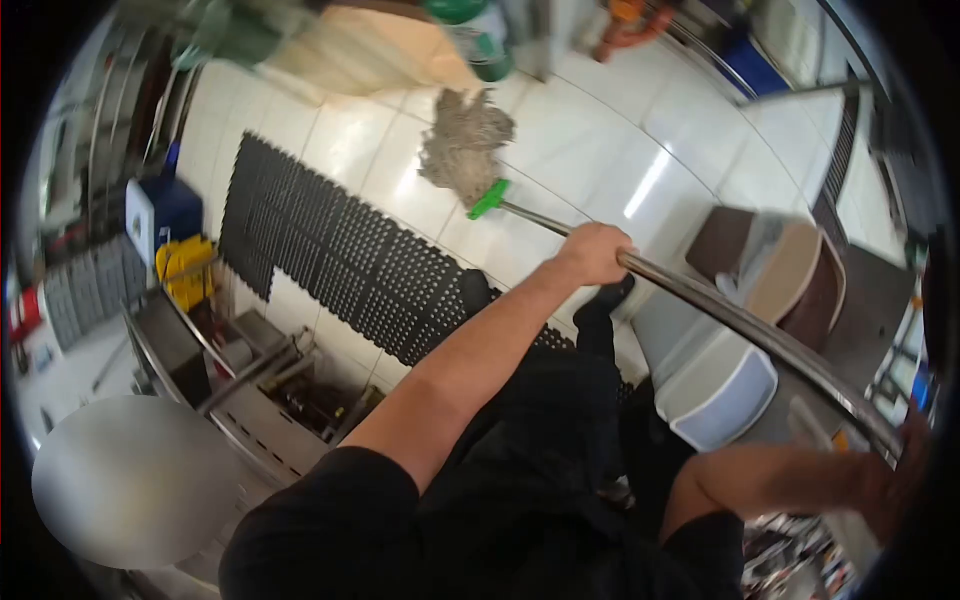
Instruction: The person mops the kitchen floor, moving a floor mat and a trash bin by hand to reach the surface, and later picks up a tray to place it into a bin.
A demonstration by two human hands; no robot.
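A mop runs across the view, its grey metal handle (740, 320) slanting from the lower right up to a green clamp (488, 200). The grey string mop head (465, 145) lies spread on the white tiles. My left hand (597, 253) is closed round the lower part of the handle. At the dim right edge, my right hand (893, 485) is wrapped round the handle's upper end, its fingers partly in shadow. The mop head rests beyond a black perforated rubber mat (340, 245).
A green cylinder (485, 45) stands just behind the mop head. To the right are light plastic bins (715, 390) and a brown-edged container (790, 275). Metal equipment (250, 400), a yellow item (185, 272) and a blue-and-white cooler (160, 215) stand on the left.
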